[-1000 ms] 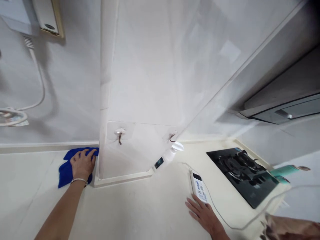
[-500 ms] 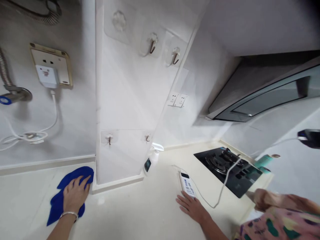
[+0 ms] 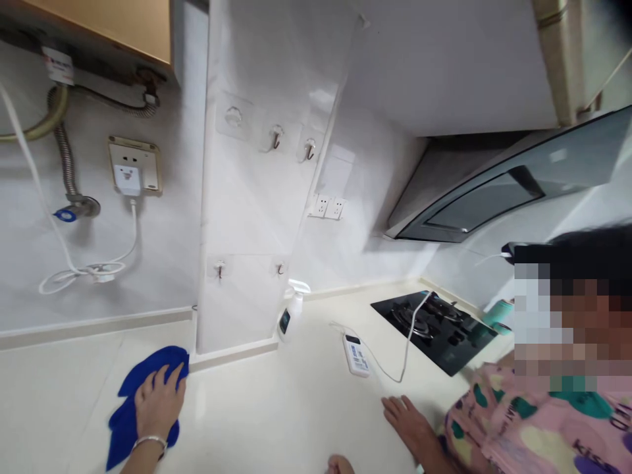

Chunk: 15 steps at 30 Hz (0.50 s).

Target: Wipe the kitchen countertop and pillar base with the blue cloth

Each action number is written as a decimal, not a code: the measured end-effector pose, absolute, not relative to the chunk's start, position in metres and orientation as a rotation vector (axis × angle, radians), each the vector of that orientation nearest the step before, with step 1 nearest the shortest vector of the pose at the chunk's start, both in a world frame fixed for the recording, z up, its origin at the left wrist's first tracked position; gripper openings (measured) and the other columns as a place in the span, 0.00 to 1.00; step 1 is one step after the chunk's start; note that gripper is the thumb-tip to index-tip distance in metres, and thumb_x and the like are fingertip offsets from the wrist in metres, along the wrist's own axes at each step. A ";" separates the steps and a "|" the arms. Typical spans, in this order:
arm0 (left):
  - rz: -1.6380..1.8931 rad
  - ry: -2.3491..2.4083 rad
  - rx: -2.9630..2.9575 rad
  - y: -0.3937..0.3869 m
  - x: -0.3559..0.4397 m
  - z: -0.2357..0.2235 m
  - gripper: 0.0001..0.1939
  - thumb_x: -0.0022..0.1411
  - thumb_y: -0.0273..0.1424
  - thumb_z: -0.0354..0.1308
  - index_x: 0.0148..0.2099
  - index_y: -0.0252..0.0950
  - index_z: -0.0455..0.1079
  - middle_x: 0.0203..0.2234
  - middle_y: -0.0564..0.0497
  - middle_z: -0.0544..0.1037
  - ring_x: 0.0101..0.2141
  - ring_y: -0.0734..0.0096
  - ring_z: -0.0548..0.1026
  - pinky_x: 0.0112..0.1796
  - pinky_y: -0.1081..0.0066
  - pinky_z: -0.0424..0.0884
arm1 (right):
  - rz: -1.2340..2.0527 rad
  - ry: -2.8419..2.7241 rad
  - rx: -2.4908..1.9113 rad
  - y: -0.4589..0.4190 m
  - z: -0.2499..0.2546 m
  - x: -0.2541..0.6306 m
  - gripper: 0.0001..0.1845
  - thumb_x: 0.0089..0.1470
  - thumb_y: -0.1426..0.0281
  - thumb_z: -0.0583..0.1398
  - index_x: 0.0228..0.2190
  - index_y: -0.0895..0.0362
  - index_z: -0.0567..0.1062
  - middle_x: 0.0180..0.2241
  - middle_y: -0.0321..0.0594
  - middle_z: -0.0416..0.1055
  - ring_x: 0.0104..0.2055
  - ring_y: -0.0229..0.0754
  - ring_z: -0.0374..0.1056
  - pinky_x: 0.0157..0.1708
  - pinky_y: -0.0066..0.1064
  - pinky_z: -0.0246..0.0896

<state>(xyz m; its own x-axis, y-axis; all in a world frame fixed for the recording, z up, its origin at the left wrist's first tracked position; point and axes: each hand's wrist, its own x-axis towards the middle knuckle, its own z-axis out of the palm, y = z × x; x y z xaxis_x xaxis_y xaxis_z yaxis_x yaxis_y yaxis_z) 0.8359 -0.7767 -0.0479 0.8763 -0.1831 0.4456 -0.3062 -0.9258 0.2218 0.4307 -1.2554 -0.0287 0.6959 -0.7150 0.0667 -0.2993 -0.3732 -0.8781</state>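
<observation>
My left hand [image 3: 158, 401], with a thin bracelet at the wrist, presses on a crumpled blue cloth [image 3: 122, 421] at the left of the counter. Its bent fingers are spread over the cloth and hold it against the surface, beside the foot of the white wall column. What looks like my right hand [image 3: 340, 465] barely shows at the bottom edge; most of it is cut off and its fingers cannot be made out. Ahead of it on the counter lies a white power bank [image 3: 357, 359] with a small dark display.
A person in a patterned pink top [image 3: 523, 415] stands at the right, one hand [image 3: 409, 421] on the counter [image 3: 266, 415]. By the column is a white spray bottle [image 3: 292, 316]. Beyond are a black gas hob [image 3: 439, 332] and a white cable [image 3: 407, 349]. A socket [image 3: 148, 168] is at left.
My left hand and the blue cloth have slid back together along the counter. The other person's hand has drawn away from the power bank, and my right hand has appeared at the bottom edge.
</observation>
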 end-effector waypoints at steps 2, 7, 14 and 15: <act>0.639 -0.374 2.772 -0.775 0.830 -0.049 0.23 0.66 0.36 0.45 0.58 0.42 0.72 0.57 0.42 0.73 0.58 0.50 0.63 0.57 0.54 0.59 | -0.604 0.793 -1.976 -1.265 -0.017 0.432 0.13 0.56 0.56 0.56 0.30 0.44 0.79 0.34 0.36 0.78 0.47 0.50 0.73 0.41 0.39 0.68; 0.718 -0.386 2.786 -0.773 0.821 -0.054 0.23 0.66 0.36 0.45 0.57 0.42 0.73 0.56 0.44 0.74 0.58 0.51 0.64 0.58 0.54 0.59 | -0.757 0.780 -1.972 -1.279 0.026 0.453 0.20 0.53 0.56 0.51 0.39 0.47 0.78 0.33 0.40 0.78 0.47 0.54 0.73 0.45 0.45 0.65; 0.832 -0.410 2.801 -0.771 0.816 -0.057 0.24 0.66 0.36 0.44 0.58 0.39 0.72 0.56 0.41 0.73 0.58 0.49 0.63 0.57 0.53 0.59 | -0.792 0.968 -2.082 -1.135 -0.029 0.471 0.17 0.49 0.50 0.52 0.33 0.35 0.78 0.19 0.35 0.71 0.32 0.51 0.74 0.28 0.37 0.66; 0.818 -0.413 2.802 -0.771 0.817 -0.056 0.24 0.66 0.37 0.45 0.58 0.39 0.72 0.56 0.41 0.73 0.58 0.49 0.63 0.57 0.53 0.59 | -0.794 1.013 -2.085 -1.109 -0.046 0.472 0.16 0.47 0.49 0.54 0.31 0.36 0.78 0.18 0.35 0.70 0.29 0.49 0.73 0.26 0.35 0.65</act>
